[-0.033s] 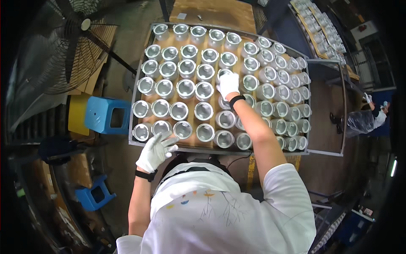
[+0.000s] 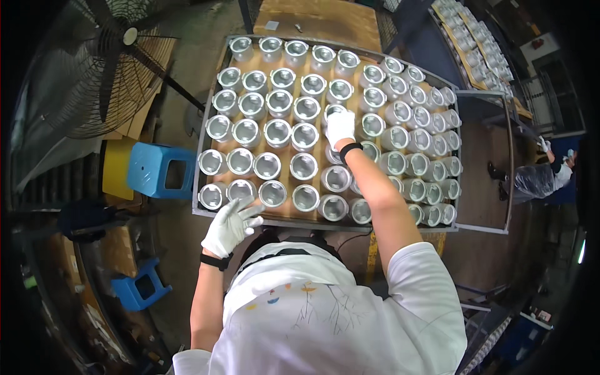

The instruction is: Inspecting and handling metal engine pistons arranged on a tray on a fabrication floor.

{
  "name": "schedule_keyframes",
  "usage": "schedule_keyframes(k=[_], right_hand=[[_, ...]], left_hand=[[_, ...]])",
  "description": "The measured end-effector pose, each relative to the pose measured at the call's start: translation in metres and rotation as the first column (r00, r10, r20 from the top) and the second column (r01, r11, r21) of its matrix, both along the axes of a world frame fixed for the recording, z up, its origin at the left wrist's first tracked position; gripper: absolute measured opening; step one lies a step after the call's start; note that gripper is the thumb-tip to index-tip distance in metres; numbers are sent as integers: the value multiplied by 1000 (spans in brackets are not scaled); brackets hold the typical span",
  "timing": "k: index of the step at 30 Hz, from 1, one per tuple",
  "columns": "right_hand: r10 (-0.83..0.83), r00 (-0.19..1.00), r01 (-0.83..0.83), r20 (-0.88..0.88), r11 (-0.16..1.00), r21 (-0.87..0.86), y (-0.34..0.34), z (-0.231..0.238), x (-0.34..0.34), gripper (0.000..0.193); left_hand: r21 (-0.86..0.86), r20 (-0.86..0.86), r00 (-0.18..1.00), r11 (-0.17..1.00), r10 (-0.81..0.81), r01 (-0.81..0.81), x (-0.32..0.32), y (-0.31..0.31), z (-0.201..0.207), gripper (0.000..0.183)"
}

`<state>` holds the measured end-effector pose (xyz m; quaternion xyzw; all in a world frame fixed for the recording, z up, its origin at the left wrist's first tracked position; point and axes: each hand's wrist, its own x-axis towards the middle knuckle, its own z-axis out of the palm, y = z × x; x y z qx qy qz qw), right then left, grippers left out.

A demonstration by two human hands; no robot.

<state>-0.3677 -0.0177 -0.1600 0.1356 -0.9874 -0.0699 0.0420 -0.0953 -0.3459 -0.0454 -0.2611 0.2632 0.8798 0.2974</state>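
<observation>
Many silver, open-topped metal cylinders with lugged rims stand in rows on a brown board [image 2: 284, 209] in a framed cart. My right hand [image 2: 340, 129], in a white glove, reaches over the middle rows. Its fingers are closed at the rim of one metal cylinder [image 2: 335, 110], partly hidden by the hand. My left hand [image 2: 230, 230], also gloved, hovers at the cart's near edge with fingers spread and nothing in it. Nearest to it are a front-row cylinder [image 2: 241, 189] and its neighbour [image 2: 272, 194].
A large fan [image 2: 130, 36] stands at the far left, with a blue stool [image 2: 149, 170] below it and another stool [image 2: 142, 286] nearer. The cart's rail [image 2: 507, 162] extends right. Beyond it is another person [image 2: 539, 178]. More cylinders fill a rack [image 2: 469, 47] at the back right.
The whole view has shifted very slightly, with the cart a little lower and further right. Both hands keep nearly the same pose and place.
</observation>
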Motion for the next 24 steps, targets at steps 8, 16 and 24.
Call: schedule_keyframes(k=[8, 16, 24], right_hand=[[-157, 970, 162, 186, 987, -9, 8, 18, -11, 21], [386, 843, 433, 375, -74, -898, 85, 56, 33, 28], [275, 870, 447, 410, -85, -891, 47, 136, 151, 25]], left_hand=[[9, -34, 997, 997, 74, -73, 26, -24, 3, 55], [9, -187, 978, 995, -91, 95, -26, 18, 16, 55], [122, -367, 846, 882, -386, 456, -83, 110, 4, 55]])
